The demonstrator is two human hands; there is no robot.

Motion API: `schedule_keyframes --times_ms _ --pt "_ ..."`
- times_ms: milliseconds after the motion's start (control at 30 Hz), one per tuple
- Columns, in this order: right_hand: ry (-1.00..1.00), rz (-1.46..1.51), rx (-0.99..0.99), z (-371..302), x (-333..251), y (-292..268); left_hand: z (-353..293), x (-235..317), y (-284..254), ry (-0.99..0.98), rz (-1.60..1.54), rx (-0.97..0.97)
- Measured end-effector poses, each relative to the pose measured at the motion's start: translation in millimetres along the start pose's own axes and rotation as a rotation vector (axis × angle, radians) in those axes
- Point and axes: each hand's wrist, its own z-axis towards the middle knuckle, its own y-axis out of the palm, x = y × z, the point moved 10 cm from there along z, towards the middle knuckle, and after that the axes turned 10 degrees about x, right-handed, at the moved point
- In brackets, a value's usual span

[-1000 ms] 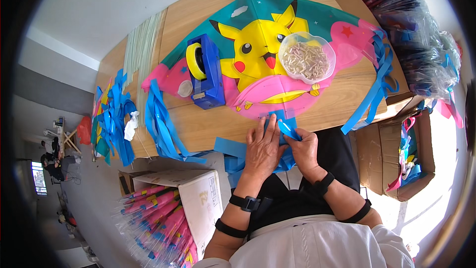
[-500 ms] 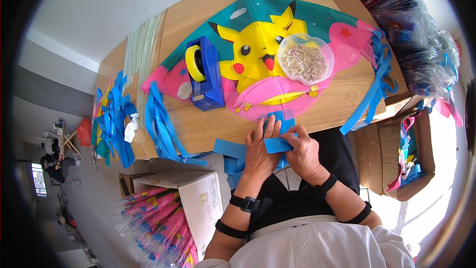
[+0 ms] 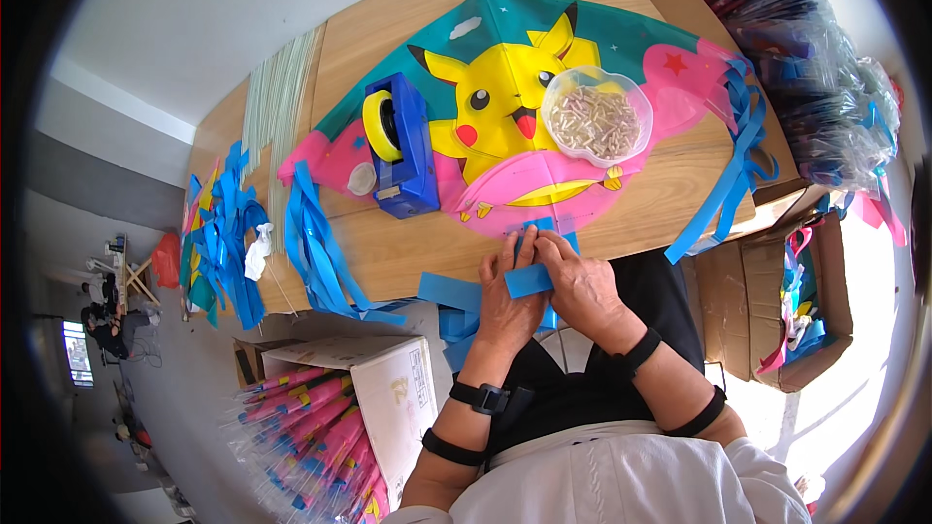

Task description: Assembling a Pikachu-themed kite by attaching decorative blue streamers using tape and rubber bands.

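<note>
At the near edge of the table, my left hand and my right hand meet over blue ribbon at the kite's lower tip. A folded blue ribbon lies across my left fingers, pinched by my right thumb and fingers. My left fingers are bent and press on the blue strip beneath; what sits between the fingertips is partly hidden. The kite, green, pink and yellow with a cartoon animal, spreads over the table beyond my hands. More blue ribbon hangs below the edge, left of my left hand.
On the kite stand a blue tape dispenser and a clear bowl of small tubes. Blue ribbon bundles drape at the left, others at the right. Thin pale rods lie left. Boxes stand below, bagged goods at right.
My right hand has shifted slightly left and upward, closer to my left fingers. The folded blue ribbon has moved left with it. My left hand stays nearly in place.
</note>
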Motion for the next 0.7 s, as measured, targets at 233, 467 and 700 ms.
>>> schedule_keyframes --times_ms 233,467,700 --pt "-0.009 -0.124 -0.051 -6 -2 4 -2 -20 -27 -0.081 -0.267 0.128" --pt "-0.085 -0.216 -0.037 -11 -10 6 10 -128 -115 -0.548 -0.239 0.583" --pt "-0.083 -0.197 -0.06 -12 -9 10 22 -241 -86 -1.061 -0.586 0.4"
